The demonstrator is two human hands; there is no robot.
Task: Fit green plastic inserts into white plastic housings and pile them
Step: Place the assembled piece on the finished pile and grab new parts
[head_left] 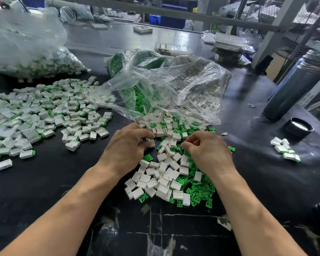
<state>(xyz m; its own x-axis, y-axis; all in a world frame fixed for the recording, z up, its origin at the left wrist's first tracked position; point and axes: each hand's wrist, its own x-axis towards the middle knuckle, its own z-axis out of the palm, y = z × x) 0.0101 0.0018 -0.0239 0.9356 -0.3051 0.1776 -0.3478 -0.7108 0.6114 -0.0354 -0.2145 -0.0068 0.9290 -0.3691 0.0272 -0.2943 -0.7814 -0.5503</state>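
My left hand holds a white housing between curled fingers and thumb, a bit of green showing at its near end. My right hand hovers over the loose heap with fingers curled and fingertips pinched together; whether something small sits between them I cannot tell. Between and below my hands lies a mixed heap of white housings and green inserts. A wide pile of assembled white-and-green pieces spreads across the table's left.
An open clear bag of green and white parts lies just behind my hands. A second full bag sits at the back left. At the right stand a dark cylinder, a black lid and a small cluster of assembled pieces.
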